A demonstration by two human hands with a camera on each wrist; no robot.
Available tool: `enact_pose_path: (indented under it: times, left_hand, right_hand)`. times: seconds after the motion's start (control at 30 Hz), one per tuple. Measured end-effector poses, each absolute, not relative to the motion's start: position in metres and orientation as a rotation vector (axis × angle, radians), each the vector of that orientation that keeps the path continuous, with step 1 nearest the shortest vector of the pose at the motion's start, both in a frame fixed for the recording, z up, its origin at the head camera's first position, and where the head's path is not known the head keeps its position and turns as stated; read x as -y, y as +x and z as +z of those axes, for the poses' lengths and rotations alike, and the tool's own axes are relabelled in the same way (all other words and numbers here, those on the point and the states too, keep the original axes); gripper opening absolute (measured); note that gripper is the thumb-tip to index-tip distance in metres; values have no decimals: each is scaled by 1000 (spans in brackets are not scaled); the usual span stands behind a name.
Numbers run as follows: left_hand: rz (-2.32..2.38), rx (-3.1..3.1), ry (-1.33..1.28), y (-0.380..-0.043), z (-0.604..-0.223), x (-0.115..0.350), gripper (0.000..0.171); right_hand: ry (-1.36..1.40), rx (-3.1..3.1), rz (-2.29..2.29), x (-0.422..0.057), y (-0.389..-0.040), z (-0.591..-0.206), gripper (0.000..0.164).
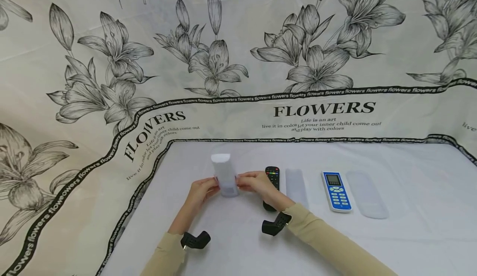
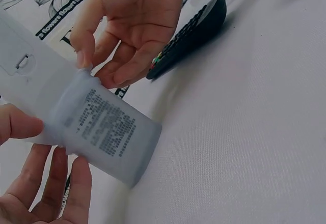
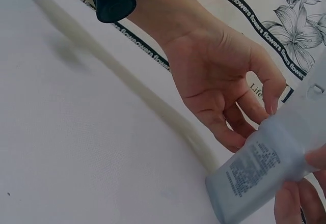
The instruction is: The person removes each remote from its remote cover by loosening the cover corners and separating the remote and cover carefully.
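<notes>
A white remote control (image 1: 223, 166) stands upright on the table with its lower part inside a translucent silicone sleeve (image 1: 228, 188). My left hand (image 1: 203, 191) pinches the rolled rim of the sleeve on one side, and my right hand (image 1: 258, 183) pinches it on the other. Both wrist views show the remote's back, with a battery-cover latch above and a printed label (image 2: 108, 124) seen through the sleeve. In the right wrist view the sleeve's closed end (image 3: 224, 198) touches the tablecloth.
Right of my hands lies a black remote (image 1: 273, 178), partly hidden by my right hand. Beyond it are a flat translucent sleeve (image 1: 296, 185), a blue-and-white remote (image 1: 337, 191) and another clear sleeve (image 1: 367, 194). Flower-printed cloth (image 1: 231, 122) hangs behind the white table.
</notes>
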State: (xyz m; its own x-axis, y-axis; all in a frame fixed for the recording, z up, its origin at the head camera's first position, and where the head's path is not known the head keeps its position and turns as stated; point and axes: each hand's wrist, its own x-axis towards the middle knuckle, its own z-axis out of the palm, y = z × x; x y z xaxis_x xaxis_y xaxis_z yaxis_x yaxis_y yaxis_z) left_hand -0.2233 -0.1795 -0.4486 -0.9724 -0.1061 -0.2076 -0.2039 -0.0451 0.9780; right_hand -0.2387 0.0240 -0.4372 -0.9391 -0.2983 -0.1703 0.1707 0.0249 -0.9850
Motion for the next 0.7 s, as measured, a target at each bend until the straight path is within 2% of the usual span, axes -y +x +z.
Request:
enact_pose_path:
  times: [0.27,0.53,0.7]
  left_hand:
    - [2230,-2113,-344,-221,-449,177,35]
    - [2308,-2105,-431,-222,-455,169,16]
    - [2301,-2138,-424,-222,-457,168,17]
  right_hand:
    - [-32,-2063,-1978,-16,-239,-435,27]
    - [39,-2151,-1949,-13,-239,-434,22]
    - [43,-2159,-1942,-11,-239,-433,20]
